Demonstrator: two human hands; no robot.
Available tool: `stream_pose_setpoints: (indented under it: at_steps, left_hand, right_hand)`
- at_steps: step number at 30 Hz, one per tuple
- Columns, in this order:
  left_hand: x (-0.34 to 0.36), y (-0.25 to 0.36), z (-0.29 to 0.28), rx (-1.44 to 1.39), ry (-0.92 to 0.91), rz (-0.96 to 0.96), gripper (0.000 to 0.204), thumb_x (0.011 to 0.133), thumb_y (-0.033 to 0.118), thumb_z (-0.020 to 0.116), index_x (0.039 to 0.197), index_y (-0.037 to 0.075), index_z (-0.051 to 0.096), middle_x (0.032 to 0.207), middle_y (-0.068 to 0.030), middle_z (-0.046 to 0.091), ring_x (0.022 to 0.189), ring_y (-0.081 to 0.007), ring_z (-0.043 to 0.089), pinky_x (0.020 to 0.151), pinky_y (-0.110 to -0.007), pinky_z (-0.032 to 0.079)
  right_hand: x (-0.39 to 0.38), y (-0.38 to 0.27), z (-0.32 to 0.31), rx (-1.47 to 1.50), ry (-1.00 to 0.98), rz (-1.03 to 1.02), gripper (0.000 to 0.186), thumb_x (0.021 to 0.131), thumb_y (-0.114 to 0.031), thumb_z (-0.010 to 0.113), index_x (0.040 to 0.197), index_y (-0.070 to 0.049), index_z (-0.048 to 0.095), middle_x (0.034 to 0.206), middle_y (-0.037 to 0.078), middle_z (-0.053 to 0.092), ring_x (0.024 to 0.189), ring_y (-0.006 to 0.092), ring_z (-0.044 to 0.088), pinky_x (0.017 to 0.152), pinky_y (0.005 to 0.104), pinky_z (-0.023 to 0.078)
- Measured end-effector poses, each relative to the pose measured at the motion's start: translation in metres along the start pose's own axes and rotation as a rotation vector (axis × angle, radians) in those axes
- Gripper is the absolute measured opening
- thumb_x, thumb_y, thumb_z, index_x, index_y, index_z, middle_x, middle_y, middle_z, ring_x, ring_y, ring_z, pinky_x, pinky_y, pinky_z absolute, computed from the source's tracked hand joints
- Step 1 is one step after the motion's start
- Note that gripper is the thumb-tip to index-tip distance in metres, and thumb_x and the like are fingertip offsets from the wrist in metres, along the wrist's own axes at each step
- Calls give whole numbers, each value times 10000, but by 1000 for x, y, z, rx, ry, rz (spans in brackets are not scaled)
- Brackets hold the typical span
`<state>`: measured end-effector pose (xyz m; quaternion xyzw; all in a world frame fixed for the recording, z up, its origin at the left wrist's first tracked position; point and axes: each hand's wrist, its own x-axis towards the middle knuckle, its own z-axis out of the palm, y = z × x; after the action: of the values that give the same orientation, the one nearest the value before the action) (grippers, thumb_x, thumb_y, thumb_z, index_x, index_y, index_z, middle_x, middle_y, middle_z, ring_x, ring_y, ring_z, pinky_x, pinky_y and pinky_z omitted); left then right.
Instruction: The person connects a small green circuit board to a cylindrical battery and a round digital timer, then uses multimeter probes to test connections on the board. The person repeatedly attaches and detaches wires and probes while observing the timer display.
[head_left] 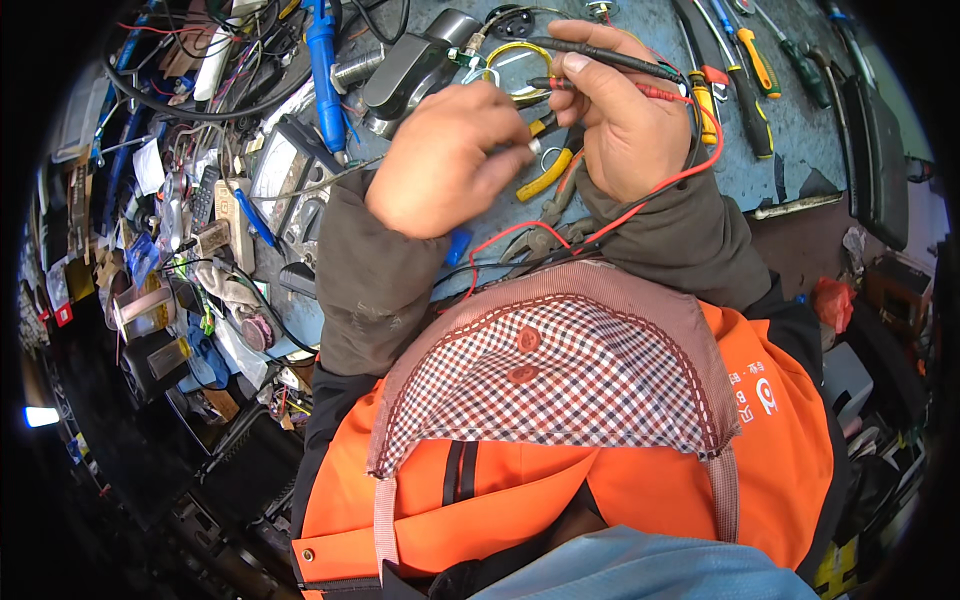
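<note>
My right hand (625, 125) grips two test probes, one black (610, 56) and one red (655, 92), with red and black leads trailing over my wrist. My left hand (450, 155) is curled just left of them, its thumb near a small white piece (535, 147); what it holds is hidden. Just beyond it are a grey device housing (400, 80), a small green part with wires (470, 60) and a yellow loop (515, 48). Yellow-handled pliers (535, 183) lie between my hands, and grey pliers (525, 245) lie below them.
The blue-grey worktop (760, 180) has screwdrivers (755, 70) and other tools at the right, a blue desoldering pump (325, 90) at the upper left, and dense clutter of cables, a power strip (235, 220) and small parts along the left. An apron (550, 400) covers my front.
</note>
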<state>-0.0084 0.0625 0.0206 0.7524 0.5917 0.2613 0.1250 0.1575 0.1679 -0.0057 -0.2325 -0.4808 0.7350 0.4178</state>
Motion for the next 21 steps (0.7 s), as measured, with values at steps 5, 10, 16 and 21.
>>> stream_pose_setpoints:
  at_steps: [5, 10, 16, 21]
  left_hand:
    - [-4, -11, 2, -304, 133, -439, 171, 957, 98, 718, 1084, -15, 729, 884, -77, 723, 816, -123, 652, 737, -279, 527]
    - [-5, -17, 2, -283, 129, -335, 232, 994, 154, 695, 1144, -19, 737, 973, -112, 734, 888, -175, 675, 803, -304, 529]
    - [-4, -18, 6, -378, 145, -316, 228, 1016, 151, 683, 1151, -23, 741, 1016, -90, 723, 937, -148, 652, 838, -283, 508]
    - [-1, -8, 2, -296, 176, -318, 203, 970, 132, 713, 1103, -14, 756, 933, -118, 723, 841, -197, 675, 757, -315, 529]
  right_hand:
    - [0, -1, 3, -76, 20, -57, 241, 981, -187, 663, 1153, -46, 754, 829, 10, 677, 706, 75, 609, 622, 222, 482]
    - [-2, 0, 2, -101, 6, -48, 224, 990, -231, 704, 1089, -33, 740, 781, 5, 650, 666, 71, 588, 577, 217, 452]
    - [-5, -1, 7, -77, 53, -101, 189, 1006, -194, 704, 1073, -17, 709, 789, 27, 664, 646, 82, 625, 559, 214, 480]
    - [-5, 1, 4, -31, -5, -108, 206, 1019, -191, 684, 1122, -13, 685, 820, 51, 678, 671, 99, 659, 573, 227, 526]
